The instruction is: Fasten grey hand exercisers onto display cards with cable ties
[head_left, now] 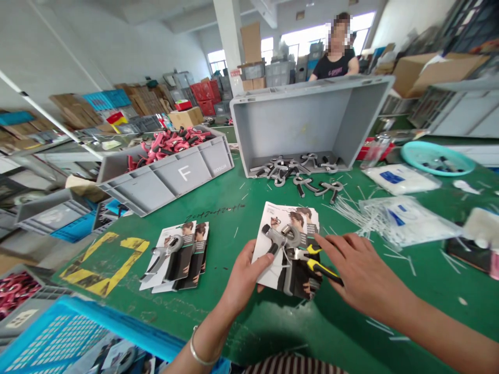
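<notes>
Left hand (pixel 244 278) pinches the light, stiff card (pixel 267 259) by its edge over the surface (pixel 234 218), grip tool (pixel 281 238) on it, so hold card, not tool; right hand (pixel 362 265) spread over yellow cutters (pixel 322 267).

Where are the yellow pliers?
In the head view, the yellow-handled pliers lie just under the fingers of the person's right hand, against the packaging card held by the left hand.

carded exercisers (pixel 167 257) left | crate (pixel 296 117) behind | cable ties (pixel 351 215) right
</notes>
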The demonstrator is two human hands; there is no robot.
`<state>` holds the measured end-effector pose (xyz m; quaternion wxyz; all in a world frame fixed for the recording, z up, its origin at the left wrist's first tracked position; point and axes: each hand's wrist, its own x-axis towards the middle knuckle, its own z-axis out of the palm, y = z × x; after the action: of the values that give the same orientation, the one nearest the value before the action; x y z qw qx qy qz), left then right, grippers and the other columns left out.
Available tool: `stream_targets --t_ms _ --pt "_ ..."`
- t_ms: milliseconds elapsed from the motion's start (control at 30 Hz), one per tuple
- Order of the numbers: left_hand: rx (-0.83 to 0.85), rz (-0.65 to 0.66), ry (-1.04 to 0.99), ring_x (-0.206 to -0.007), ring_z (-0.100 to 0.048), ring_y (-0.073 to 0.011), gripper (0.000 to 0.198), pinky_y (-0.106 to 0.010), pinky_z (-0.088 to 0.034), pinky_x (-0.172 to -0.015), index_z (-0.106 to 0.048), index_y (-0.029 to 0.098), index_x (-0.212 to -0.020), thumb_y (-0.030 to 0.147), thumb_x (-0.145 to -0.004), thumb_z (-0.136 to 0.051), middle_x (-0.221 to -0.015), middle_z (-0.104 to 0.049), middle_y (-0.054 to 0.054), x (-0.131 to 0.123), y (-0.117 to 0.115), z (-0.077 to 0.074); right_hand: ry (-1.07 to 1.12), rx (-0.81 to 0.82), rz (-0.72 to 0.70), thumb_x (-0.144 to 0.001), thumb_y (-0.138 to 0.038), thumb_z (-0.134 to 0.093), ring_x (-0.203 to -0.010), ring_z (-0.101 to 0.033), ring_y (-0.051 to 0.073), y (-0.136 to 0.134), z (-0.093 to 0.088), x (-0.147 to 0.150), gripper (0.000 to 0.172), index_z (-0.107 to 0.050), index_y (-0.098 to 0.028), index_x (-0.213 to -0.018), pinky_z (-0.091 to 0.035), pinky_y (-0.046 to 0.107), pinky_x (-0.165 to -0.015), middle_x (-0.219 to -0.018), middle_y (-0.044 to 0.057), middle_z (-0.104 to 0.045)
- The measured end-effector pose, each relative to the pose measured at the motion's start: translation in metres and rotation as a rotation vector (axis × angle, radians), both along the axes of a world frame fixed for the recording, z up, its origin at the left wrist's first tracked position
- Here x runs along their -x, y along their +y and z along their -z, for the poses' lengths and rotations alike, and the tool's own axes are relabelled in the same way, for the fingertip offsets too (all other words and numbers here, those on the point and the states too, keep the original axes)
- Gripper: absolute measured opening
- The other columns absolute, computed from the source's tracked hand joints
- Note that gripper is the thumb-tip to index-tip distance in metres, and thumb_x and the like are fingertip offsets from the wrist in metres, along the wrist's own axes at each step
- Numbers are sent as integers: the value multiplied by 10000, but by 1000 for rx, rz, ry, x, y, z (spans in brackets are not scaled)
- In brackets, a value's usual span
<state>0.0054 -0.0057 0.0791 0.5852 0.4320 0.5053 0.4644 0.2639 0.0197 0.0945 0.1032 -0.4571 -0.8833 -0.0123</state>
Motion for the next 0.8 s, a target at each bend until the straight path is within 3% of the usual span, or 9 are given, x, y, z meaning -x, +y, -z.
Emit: stream_targets --t_ms 133,300,400,500,567,633,700,800 --pt "4 2 -1 -436 -467 -81 351 -161 -345 -342 -542 164 -1104 395 -860 -640 -653 -561 34 1 0 2 -36 53 -16 -834 -326 -585 -1011 -553 368 6 2 5 486 -559 -169 -1293 -448 509 -859 -1152 169 -639" --pt "17 -16 -31 -444 -482 -86 315 -167 -360 -343 -552 156 -1080 366 -860 -632 -663 -570 30 3 -2 2 54 341 -25 -878 -261 -531 -889 -653 279 12 3 5 249 -582 -188 -1110 -491 373 -740 -1043 113 -680" --pt "42 -34 -77 -440 -479 -86 305 -169 -358 -340 -571 146 -1042 360 -841 -654 -647 -565 31 3 3 1 165 530 -89 -870 -233 -535 -827 -667 231 -7 -5 14 203 -587 -212 -1065 -491 327 -732 -971 70 -700" --pt "8 -147 -157 -471 -477 -83 283 -173 -382 -373 -581 137 -968 369 -833 -669 -656 -555 30 -1 14 1 173 647 -289 -752 -184 -647 -825 -671 223 -36 -8 27 274 -613 -240 -1018 -502 308 -719 -980 39 -707" --pt "-49 -261 -217 -540 -513 -93 291 -180 -424 -429 -578 144 -983 383 -842 -667 -724 -582 15 -5 20 1 198 620 -313 -740 -173 -661 -855 -679 230 -46 -2 32 333 -620 -248 -1061 -525 320 -738 -1011 43 -709" --pt "-114 -344 -263 -637 -563 -108 311 -195 -469 -509 -566 167 -1059 392 -863 -652 -847 -620 -5 -8 24 -1 270 463 -190 -815 -212 -618 -986 -670 259 -43 10 33 424 -568 -241 -1235 -537 376 -847 -1142 85 -682" --pt "-164 -390 -272 -719 -596 -118 332 -215 -500 -599 -550 195 -1128 388 -876 -645 -967 -644 -19 -11 23 -4 326 283 -59 -882 -269 -566 -1133 -615 290 -31 22 32 519 -455 -220 -1387 -498 449 -975 -1281 131 -612" --pt "-182 -412 -239 -800 -622 -134 359 -242 -513 -713 -542 220 -1179 396 -882 -641 -1054 -659 -26 -16 18 -8 343 165 -5 -904 -299 -548 -1211 -559 309 -17 31 33 585 -370 -204 -1453 -454 497 -1047 -1337 152 -558"
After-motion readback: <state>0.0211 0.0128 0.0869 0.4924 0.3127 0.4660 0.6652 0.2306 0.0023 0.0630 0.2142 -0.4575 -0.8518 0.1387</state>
